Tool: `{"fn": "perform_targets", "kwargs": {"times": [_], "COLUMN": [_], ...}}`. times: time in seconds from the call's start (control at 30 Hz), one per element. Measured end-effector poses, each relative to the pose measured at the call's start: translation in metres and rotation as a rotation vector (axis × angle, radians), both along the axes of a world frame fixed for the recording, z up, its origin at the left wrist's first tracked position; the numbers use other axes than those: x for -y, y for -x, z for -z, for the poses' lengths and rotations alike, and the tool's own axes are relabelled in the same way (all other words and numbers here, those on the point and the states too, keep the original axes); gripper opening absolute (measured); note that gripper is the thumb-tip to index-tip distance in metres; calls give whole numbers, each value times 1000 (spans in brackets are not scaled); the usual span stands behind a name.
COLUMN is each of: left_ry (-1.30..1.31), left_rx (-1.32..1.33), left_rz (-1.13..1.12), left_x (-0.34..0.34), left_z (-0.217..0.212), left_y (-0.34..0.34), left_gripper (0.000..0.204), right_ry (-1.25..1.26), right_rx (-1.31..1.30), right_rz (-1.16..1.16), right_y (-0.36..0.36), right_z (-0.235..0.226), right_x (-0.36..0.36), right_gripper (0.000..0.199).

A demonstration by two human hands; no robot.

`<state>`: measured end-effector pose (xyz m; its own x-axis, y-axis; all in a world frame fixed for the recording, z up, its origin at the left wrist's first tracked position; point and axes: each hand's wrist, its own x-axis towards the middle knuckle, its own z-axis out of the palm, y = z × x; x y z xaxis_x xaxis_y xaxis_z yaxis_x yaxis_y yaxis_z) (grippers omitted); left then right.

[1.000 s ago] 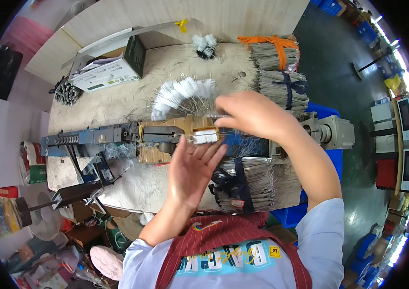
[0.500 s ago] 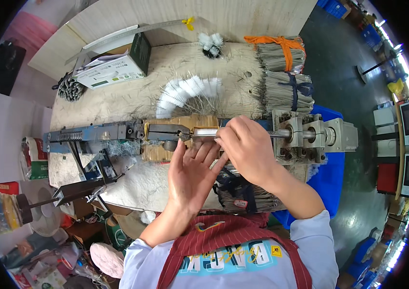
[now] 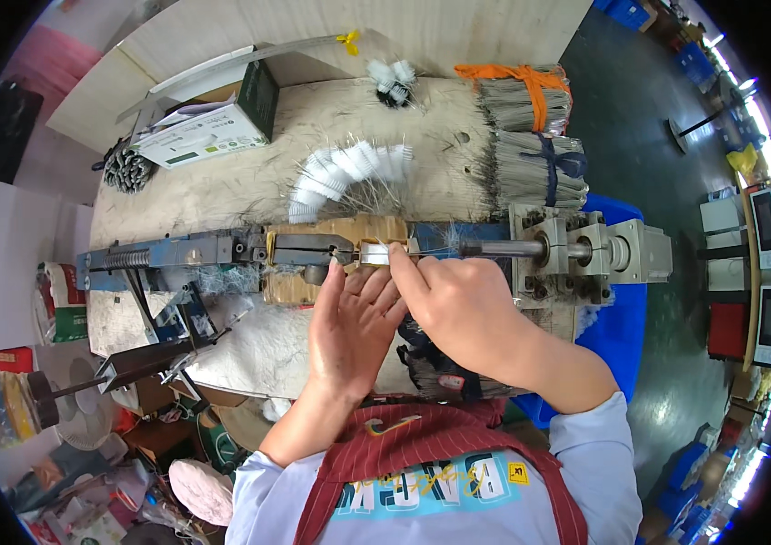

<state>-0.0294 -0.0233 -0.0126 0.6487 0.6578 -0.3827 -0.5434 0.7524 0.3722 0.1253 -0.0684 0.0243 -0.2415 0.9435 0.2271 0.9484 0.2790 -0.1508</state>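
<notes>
Silvery metal strip (image 3: 374,253) pinched at the machine's clamp (image 3: 313,250).
Right hand (image 3: 454,300) fingertips grasp the strip; left hand (image 3: 354,327) lies open, fingers extended, touching it from below. Beyond sit white-tipped brushes (image 3: 345,173) and bundled wire stacks (image 3: 531,136) on the workbench (image 3: 222,195).

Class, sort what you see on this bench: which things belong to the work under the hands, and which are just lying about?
In use:
left hand
right hand
small metal piece at the fingertips
long bench machine

Lying about:
white brush heads
tied wire bundles
cardboard box
</notes>
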Motion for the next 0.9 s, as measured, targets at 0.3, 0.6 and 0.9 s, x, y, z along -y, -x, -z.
{"fn": "perform_targets", "kwargs": {"times": [0.3,0.6,0.9], "left_ry": [-86,-73,-414], "left_rx": [-69,-267,-921], "left_rz": [43,146,130], "left_x": [4,29,42], "left_z": [-1,33,51], "left_y": [-2,-40,135], "left_gripper": [49,54,51], "right_ry": [-51,-17,300], "right_rx": [92,-116,-707], "right_rz": [-41,127,14], "right_y": [-10,-19,-22], "right_z": [-1,-6,31], "right_x": [-6,13,55], "right_gripper": [41,38,33]}}
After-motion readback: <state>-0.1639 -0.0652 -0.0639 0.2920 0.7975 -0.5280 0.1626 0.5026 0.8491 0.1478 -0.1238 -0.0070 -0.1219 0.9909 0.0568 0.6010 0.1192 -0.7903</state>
